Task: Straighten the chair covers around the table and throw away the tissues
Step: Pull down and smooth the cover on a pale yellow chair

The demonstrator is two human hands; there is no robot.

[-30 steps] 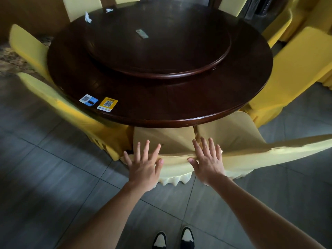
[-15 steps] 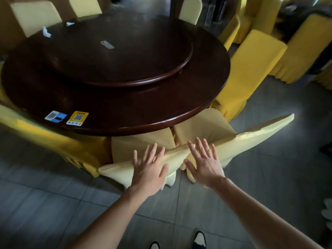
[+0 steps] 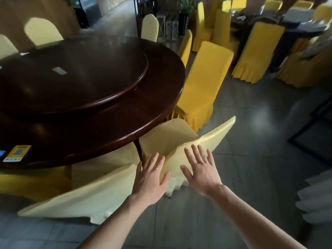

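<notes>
Reaching with fingers spread flat, left hand (image 3: 150, 178) and right hand (image 3: 202, 169) over pale chair cover (image 3: 181, 141), contact unclear, counter (image 3: 107, 130) cut off left

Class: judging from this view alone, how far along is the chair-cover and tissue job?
Done: nothing certain. In hand: left hand and right hand, both flat, smooth the pale chair cover. Left: a white scrap, perhaps tissue, on the table; other chairs unchecked.

My left hand (image 3: 150, 178) and right hand (image 3: 202, 169) lie side by side over the near chair cover (image 3: 212, 137), tucked under the bench (image 3: 107, 126) (a tissue (image 3: 24, 54) on its far left).
</notes>
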